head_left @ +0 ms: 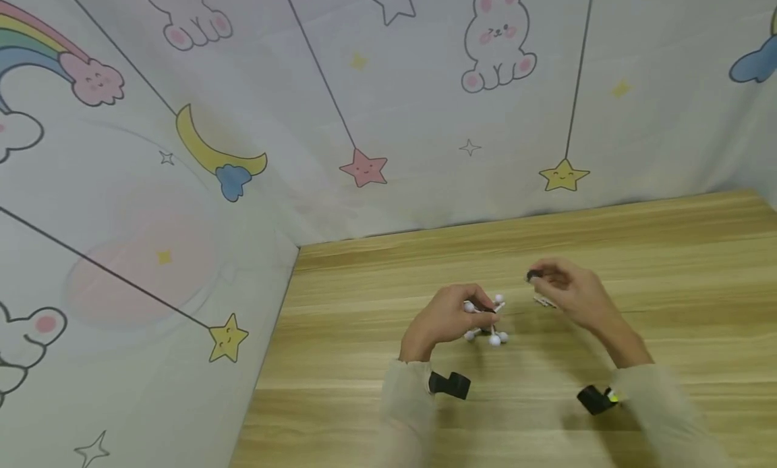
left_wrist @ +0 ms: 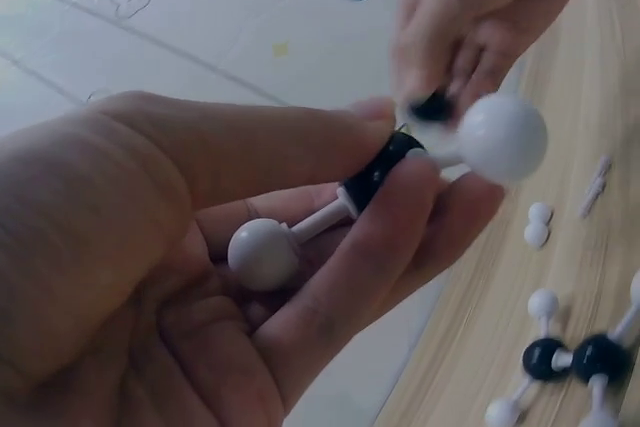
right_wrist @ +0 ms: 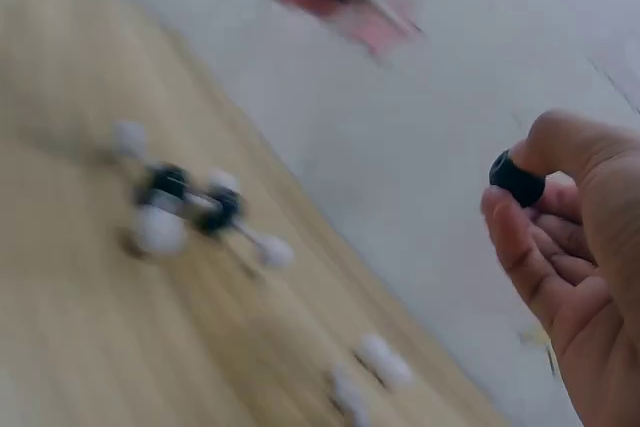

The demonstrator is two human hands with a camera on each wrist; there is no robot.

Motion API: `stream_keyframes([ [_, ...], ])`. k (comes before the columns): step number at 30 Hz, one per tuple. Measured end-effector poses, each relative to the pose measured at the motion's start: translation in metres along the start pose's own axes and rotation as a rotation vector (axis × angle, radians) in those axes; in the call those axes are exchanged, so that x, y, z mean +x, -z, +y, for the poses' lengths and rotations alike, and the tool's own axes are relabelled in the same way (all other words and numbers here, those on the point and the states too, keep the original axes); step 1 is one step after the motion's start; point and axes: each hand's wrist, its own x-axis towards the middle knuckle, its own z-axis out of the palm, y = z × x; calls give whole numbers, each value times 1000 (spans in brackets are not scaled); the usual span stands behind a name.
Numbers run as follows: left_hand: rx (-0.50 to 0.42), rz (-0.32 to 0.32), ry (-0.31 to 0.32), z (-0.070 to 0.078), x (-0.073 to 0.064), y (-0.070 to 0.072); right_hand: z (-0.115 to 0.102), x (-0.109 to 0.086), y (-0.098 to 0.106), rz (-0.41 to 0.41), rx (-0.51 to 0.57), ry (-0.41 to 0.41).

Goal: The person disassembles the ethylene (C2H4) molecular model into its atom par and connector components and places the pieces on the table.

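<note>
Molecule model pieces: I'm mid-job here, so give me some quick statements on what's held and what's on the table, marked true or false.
1. The left hand pinches a black centre piece fitted with white balls. True.
2. The right hand holds a white ball. False: it pinches a small black part.
3. A model with two black balls rests on the wood-grain table. True.
4. Nothing joins that model's two black balls. False: a white link shows between them.
5. Loose white pieces lie on the table. True.
6. The backdrop is plain. False: it carries printed rabbits and stars.
</note>
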Motion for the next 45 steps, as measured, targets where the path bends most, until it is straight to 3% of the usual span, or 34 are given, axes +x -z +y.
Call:
stream_keyframes([
  [4,-10,50,40,-10,-7,10,29,-5,39,120,-124,-118],
  [7,-23,73,48,-13,-10,15,47,-9,56,155,-230,-152],
  [11,-23,84,43,-15,-10,16,66,-12,63,179,-341,-127],
  [16,-21,89,29,-17,-9,15,85,-14,59,133,-421,-113],
  [21,-39,82,31,-15,-9,13,91,-16,55,95,-445,-124],
  [39,-22,93,36,-15,-9,11,94,-16,48,135,-424,-94],
  [45,-41,92,29,-14,-9,9,83,-19,55,124,-382,-170],
])
